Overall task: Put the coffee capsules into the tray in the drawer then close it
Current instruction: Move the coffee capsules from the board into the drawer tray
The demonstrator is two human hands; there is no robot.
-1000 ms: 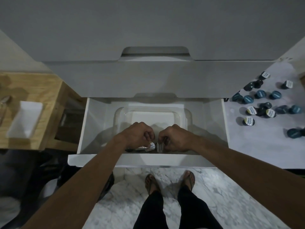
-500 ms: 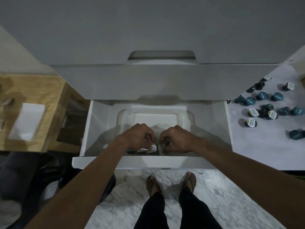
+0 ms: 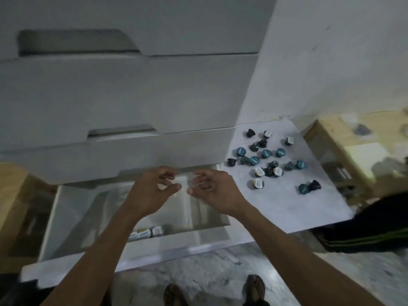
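Grip loose, both hands above drawer

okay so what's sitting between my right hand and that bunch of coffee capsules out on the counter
Nothing sits there. In the head view, only bare pale counter and the drawer's right edge separate your right hand from the loose capsules.

No text can be read. Print is carried on the pale and blue lids of the coffee capsules scattered on the counter at the right, and on those in the drawer, but it is too blurred to be made out.
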